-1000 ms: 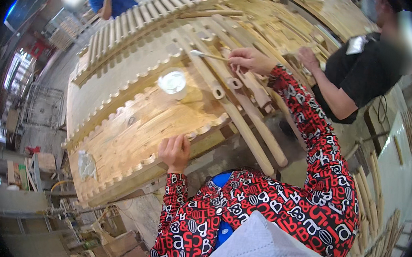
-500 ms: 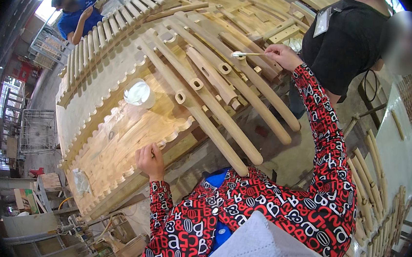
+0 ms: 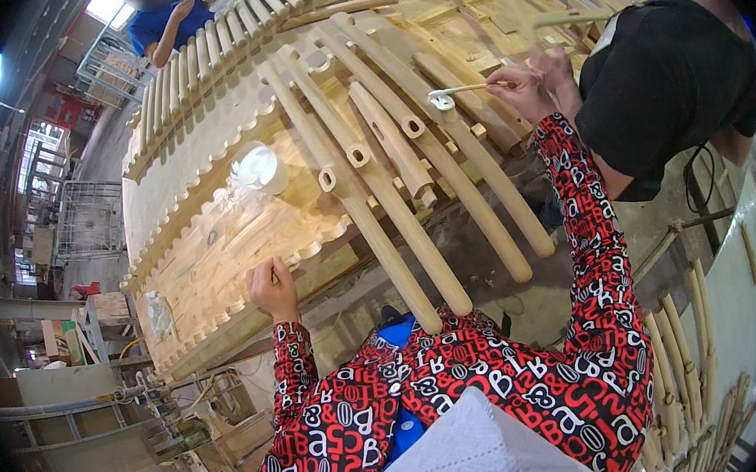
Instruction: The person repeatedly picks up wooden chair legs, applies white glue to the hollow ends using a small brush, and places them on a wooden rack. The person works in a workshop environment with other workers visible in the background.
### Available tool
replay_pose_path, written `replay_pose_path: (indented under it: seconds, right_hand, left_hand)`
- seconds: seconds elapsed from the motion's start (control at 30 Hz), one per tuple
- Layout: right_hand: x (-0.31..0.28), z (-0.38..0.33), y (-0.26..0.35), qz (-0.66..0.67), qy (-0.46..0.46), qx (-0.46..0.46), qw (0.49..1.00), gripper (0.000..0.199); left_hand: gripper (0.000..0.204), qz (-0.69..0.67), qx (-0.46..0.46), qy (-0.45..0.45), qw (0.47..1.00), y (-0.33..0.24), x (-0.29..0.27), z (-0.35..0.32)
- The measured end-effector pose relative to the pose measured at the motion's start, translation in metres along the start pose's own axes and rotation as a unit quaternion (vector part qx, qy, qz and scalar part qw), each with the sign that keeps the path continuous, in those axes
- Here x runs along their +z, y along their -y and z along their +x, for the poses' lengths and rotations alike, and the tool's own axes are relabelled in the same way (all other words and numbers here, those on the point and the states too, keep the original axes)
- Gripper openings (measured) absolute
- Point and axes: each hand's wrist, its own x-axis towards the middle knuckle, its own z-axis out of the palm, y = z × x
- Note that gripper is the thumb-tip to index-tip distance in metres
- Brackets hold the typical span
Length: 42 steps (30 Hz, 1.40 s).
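My right hand reaches out toward one o'clock, fingers pinched shut on a thin brush whose white-loaded tip sits on the end of one of the long wooden spindles. My left hand rests at about eight o'clock on the scalloped wooden panel, fingers curled against its edge with nothing in them that I can see.

The small cup of white glue stands on the panel around ten o'clock, well apart from the brush. I judge that carrying a wet brush across that gap could drip on the clean wood, and a careless sweep of my sleeve could tip the cup.

The spindles fan out past the tabletop edge toward four o'clock, free ends unsupported; leaning on one could roll or shift the row. A co-worker in a black shirt stands just beside my right hand at two o'clock, so room there is tight. Another person in blue works at eleven o'clock, far across. Open room lies mostly between the cup and the spindles.
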Motion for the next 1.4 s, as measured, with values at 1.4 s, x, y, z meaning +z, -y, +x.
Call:
replay_pose_path:
  seconds: [1.4]
  right_hand:
    - [-0.006, 0.097, 0.155, -0.532, 0.238, -0.264, 0.769, 0.012]
  left_hand:
    - [0.014, -0.013, 0.049, -0.038, 0.998, 0.026, 0.008, -0.005]
